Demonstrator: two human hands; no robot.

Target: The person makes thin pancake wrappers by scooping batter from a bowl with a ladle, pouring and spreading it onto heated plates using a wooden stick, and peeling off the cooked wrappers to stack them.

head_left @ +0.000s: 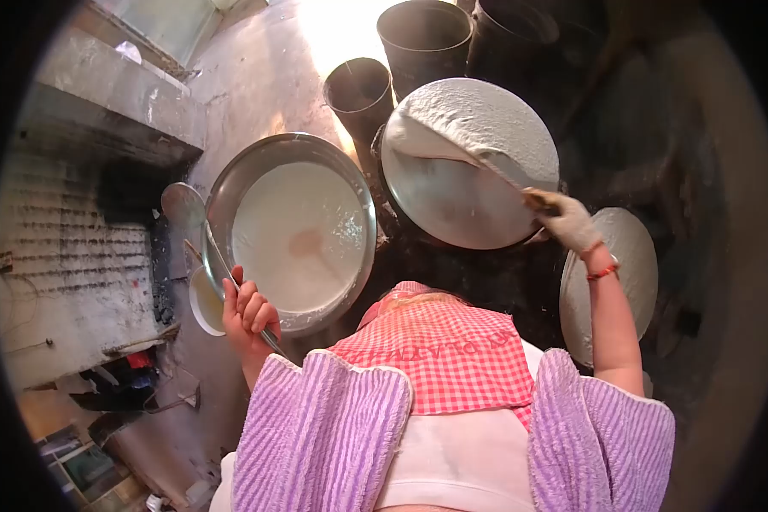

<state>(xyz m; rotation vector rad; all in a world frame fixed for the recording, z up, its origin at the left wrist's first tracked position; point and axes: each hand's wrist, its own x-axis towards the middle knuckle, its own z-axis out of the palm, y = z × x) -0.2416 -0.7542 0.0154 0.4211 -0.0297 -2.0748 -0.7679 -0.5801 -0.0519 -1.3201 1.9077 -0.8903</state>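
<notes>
My left hand point(252, 311), bare, is closed around the long handle of a metal ladle point(183, 206), whose round bowl points up and away from me. Beside it is a wide metal basin point(368, 213) of milky white liquid point(286, 200). My right hand point(569, 224), in a pale glove with a red band at the wrist, grips the wooden handle of a long thin spatula point(501, 173). The blade reaches across a round pan point(452, 205), along the edge of a white, wrinkled sheet point(478, 111) covering its far side. The pan's near side shows smooth bare surface.
A round white-coated lid or disc point(627, 256) lies right of the pan, below my right forearm. Dark buckets point(425, 38) and a smaller dark pot point(358, 85) stand behind. A white container point(203, 303) sits left of the basin. A ledge and wall point(77, 282) are on the left.
</notes>
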